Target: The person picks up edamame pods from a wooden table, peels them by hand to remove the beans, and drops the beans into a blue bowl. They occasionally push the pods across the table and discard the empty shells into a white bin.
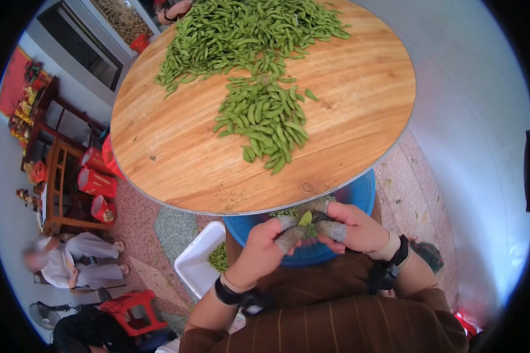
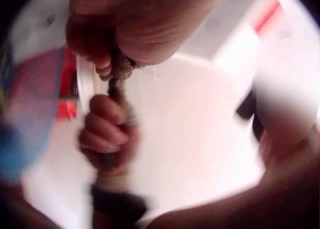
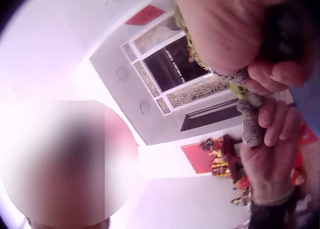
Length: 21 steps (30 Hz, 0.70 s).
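Over the blue basin (image 1: 371,191), my two hands meet in front of the table's near edge. A green soybean pod (image 1: 305,219) shows between their fingertips. My left hand (image 1: 258,247) pinches the pod from one side, grey coverings on its thumb and forefinger. With similar grey fingertip coverings, my right hand (image 1: 362,230) pinches it from the other side. In the right wrist view a bit of green shows between the covered tips of the left hand (image 3: 274,151) and the right hand (image 3: 225,33). The left wrist view is blurred.
A round wooden table (image 1: 359,112) carries a small pile of pods (image 1: 265,120) and a large heap (image 1: 247,35) behind. A white tub (image 1: 188,259) with green contents stands left of the basin. Further left are a seated person (image 1: 70,265) and a red stool (image 1: 132,312).
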Available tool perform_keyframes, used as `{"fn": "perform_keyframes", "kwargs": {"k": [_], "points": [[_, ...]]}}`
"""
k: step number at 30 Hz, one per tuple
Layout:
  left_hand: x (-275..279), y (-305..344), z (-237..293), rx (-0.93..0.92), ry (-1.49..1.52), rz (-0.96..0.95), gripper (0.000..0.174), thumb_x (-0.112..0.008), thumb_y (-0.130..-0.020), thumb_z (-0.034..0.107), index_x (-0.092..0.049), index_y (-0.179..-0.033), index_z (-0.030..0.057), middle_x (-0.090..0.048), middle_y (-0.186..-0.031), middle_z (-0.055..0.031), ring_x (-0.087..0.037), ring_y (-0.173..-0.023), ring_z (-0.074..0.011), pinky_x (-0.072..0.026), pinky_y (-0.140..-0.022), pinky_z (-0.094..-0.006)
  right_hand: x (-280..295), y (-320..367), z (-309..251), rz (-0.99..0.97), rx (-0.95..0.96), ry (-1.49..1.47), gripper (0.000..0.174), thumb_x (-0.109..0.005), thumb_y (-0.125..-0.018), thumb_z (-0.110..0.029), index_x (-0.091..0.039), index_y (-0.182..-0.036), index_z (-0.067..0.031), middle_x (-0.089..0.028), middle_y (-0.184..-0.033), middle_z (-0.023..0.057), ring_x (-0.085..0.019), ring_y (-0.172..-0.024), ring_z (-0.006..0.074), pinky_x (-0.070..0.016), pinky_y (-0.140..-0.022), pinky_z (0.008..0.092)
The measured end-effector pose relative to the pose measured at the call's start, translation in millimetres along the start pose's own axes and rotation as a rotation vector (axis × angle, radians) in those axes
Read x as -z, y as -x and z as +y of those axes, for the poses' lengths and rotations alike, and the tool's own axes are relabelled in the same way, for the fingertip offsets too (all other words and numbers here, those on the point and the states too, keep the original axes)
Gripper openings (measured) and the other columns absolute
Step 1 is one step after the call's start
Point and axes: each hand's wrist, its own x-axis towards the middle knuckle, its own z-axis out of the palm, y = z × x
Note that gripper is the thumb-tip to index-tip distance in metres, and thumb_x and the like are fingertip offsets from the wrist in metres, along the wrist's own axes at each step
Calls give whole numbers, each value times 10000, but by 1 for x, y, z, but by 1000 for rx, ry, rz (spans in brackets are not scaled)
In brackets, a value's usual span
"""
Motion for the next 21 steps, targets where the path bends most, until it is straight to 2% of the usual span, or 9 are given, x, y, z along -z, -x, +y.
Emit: {"fn": "perform_keyframes", "kwargs": {"k": [1, 5, 7, 11, 13, 16, 17, 19, 21], "points": [[2, 1, -1, 413, 773, -168, 255, -670, -751, 41, -600, -991, -9, -626, -809, -134, -610, -711, -206, -489, -659, -307, -2, 1, 0, 1, -1, -3, 193, -490, -941, -137, -518, -1111, -49, -538, -764, -8, -486, -580, 64, -417, -514, 217], [-2, 0, 4, 375, 595, -148, 216, -666, -802, 70, -605, -997, 0, -629, -799, -88, -595, -697, -144, -482, -634, -279, -8, -1, 3, 46, 13, -24, 155, -474, -950, -152, -513, -1076, -70, -492, -712, -19, -420, -516, 43, -362, -452, 204], [-10, 3, 8, 17, -279, 32, 190, -573, -917, 166, -616, -1023, 14, -617, -803, -39, -574, -705, -109, -465, -613, -258, -10, -1, 5, 92, 37, 71, 152, -471, -952, -151, -512, -1074, -69, -494, -710, -18, -428, -518, 46, -365, -450, 205], [-11, 3, 3, -338, -768, 128, 184, -509, -954, 160, -619, -1028, 31, -616, -803, -24, -576, -714, -101, -452, -606, -242, -12, -1, 6, 101, 5, 165, 173, -460, -951, -139, -514, -1103, -74, -490, -692, -20, -434, -510, 47, -361, -441, 203], [-8, 6, 9, 369, 320, -49, 167, -495, -953, 134, -622, -994, 34, -613, -818, -29, -574, -715, -102, -451, -617, -243, -10, 1, 7, 98, 19, 167, 185, -459, -950, -134, -517, -1117, -77, -490, -688, -21, -435, -508, 47, -362, -441, 204], [1, 6, 3, 539, 860, -114, 166, -469, -961, 122, -612, -963, 37, -599, -814, -24, -551, -694, -96, -441, -622, -241, -10, 3, 9, 56, 32, 91, 195, -471, -944, -141, -521, -1116, -65, -486, -683, -20, -448, -520, 41, -379, -444, 215], [0, 7, -2, 541, 860, -110, 166, -469, -961, 122, -612, -963, 37, -599, -814, -24, -551, -694, -96, -441, -622, -241, -11, 2, 11, 140, 41, 205, 222, -512, -921, -152, -522, -1119, -50, -511, -687, 10, -499, -534, 86, -406, -463, 243], [-3, 6, -11, 395, 317, -179, 135, -471, -948, 86, -595, -956, 33, -587, -823, -28, -528, -679, -94, -431, -626, -237, -8, -3, 21, 225, 52, 317, 258, -554, -899, -162, -522, -1121, -36, -535, -690, 40, -550, -548, 130, -432, -482, 272], [-10, 8, -11, 343, 257, -192, 124, -471, -926, 45, -592, -950, 28, -584, -818, -26, -525, -681, -96, -431, -627, -236, -3, -11, 35, 393, 458, 820, 310, -644, -779, -123, -534, -1048, -13, -579, -727, 118, -624, -654, 272, -480, -555, 357]]}}
